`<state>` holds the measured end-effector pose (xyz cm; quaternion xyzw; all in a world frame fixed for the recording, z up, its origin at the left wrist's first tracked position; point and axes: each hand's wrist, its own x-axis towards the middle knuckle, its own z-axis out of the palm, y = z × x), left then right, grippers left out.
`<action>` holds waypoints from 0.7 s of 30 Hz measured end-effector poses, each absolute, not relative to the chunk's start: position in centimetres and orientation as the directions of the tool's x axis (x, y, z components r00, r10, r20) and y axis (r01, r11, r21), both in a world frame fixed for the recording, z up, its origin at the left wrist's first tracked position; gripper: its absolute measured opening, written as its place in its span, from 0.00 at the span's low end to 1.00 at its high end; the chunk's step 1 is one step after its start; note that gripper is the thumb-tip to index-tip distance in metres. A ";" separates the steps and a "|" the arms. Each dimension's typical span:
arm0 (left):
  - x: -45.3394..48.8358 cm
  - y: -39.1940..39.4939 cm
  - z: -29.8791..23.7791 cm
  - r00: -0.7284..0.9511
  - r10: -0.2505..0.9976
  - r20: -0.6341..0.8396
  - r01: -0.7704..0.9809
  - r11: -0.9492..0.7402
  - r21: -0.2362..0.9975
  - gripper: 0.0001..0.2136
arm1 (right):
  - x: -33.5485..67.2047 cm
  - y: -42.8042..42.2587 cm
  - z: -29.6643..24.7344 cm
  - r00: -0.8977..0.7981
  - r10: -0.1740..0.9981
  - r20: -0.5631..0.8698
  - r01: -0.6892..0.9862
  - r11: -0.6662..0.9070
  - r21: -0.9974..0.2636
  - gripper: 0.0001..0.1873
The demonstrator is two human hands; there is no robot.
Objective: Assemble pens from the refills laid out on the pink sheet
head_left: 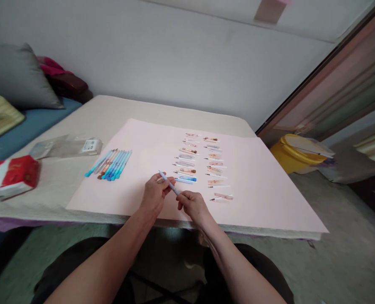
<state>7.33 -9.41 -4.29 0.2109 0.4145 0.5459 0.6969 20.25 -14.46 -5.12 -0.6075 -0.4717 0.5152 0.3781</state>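
The pen (174,188) was held slantwise at the lower middle of the frame, raised over the near part of the pink sheet (269,190), its pale tip pointing to the upper left. The left hand (155,190) had its grip clamped on the pen toward the tip, thumb and fingers pinching from either side; the right hand (193,204) had its grip clamped on the other end, at the lower right of the pen. Whether the two parts of the pen were joined or loosened could not be told at this size.

To handle it well, the left grip probably needed to act as the steady one, with the right working in line with the barrel, since a sideways push could have bent anything slim inside. Keeping the pen low over the sheet seemed wise, so that a small part slipping free would land there.

Just beyond the fingers, at the centre of the frame, lay the blue barrel (189,179), nearest of the left column of pen parts (187,163); the right column of pen parts (215,163) lay beside it. The wrists were best kept clear of both. The bunch of pens (111,162) lay at centre left, well apart from the hands, on the sheet covering the tabletop (136,109).
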 end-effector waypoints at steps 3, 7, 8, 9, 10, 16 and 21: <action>7.3 -9.5 -4.3 0.075 0.938 -0.338 -0.585 0.316 0.747 0.14 | 20.2 -14.5 -4.9 -0.075 0.915 -0.397 -0.108 -0.403 -0.909 0.14; 7.3 -9.5 -4.1 0.078 0.937 -0.342 -0.591 0.319 0.741 0.14 | 20.4 -14.6 -4.5 -0.229 0.845 -0.483 -0.344 -0.535 -0.772 0.15; 7.3 -9.5 -4.0 0.075 0.936 -0.345 -0.596 0.319 0.737 0.14 | 20.4 -14.6 -4.5 -0.256 0.830 -0.495 -0.373 -0.558 -0.741 0.16; 7.3 -9.4 -3.9 0.071 0.934 -0.349 -0.601 0.319 0.733 0.14 | 20.4 -14.7 -4.5 -0.272 0.820 -0.504 -0.390 -0.573 -0.721 0.16; 7.4 -9.4 -3.9 0.066 0.933 -0.354 -0.605 0.319 0.729 0.14 | 20.4 -14.7 -4.6 -0.273 0.817 -0.508 -0.398 -0.576 -0.714 0.16; 8.2 -10.7 -4.7 0.007 0.915 -0.402 -0.450 0.362 0.816 0.09 | 19.4 -14.6 -5.0 0.016 0.921 -0.390 -0.225 -0.377 -0.898 0.14; 8.9 -11.9 -5.4 0.060 0.930 -0.363 -0.278 0.365 0.889 0.10 | 19.1 -14.5 -5.3 0.031 0.955 -0.296 -0.074 -0.293 -0.953 0.18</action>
